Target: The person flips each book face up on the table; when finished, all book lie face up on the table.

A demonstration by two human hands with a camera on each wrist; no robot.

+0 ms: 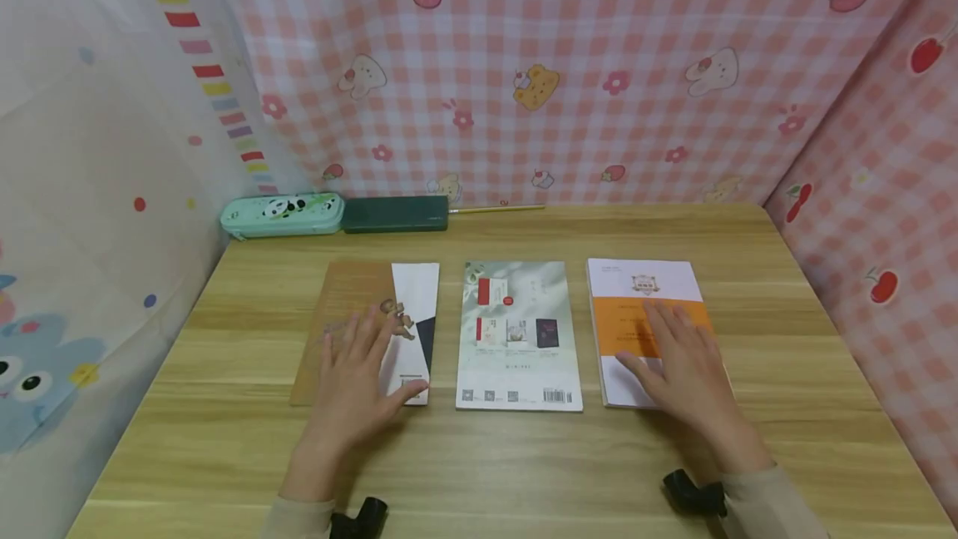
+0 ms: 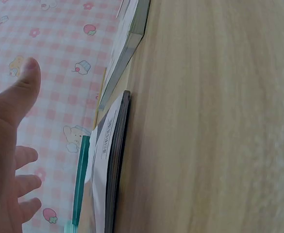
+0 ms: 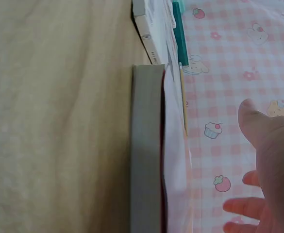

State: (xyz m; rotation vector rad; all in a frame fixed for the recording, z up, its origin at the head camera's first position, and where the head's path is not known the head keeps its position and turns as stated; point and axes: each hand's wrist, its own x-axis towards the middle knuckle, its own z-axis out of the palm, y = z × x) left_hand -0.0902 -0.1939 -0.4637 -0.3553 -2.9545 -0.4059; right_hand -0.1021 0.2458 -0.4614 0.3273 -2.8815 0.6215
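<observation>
Three books lie apart in a row on the wooden table. My left hand, fingers spread, hovers over the brown-and-white book at the left. In the left wrist view a gap shows between that hand and the book's white cover. Over the white book with an orange band at the right is my right hand, its fingers spread too. The right wrist view shows this book's thick page edge, with the hand apart from it. Between them sits a pale green book.
At the table's back left stand a mint panda pencil case and a dark green box. A thin yellow stick lies beside the box. Patterned curtains close off the back and sides of the table.
</observation>
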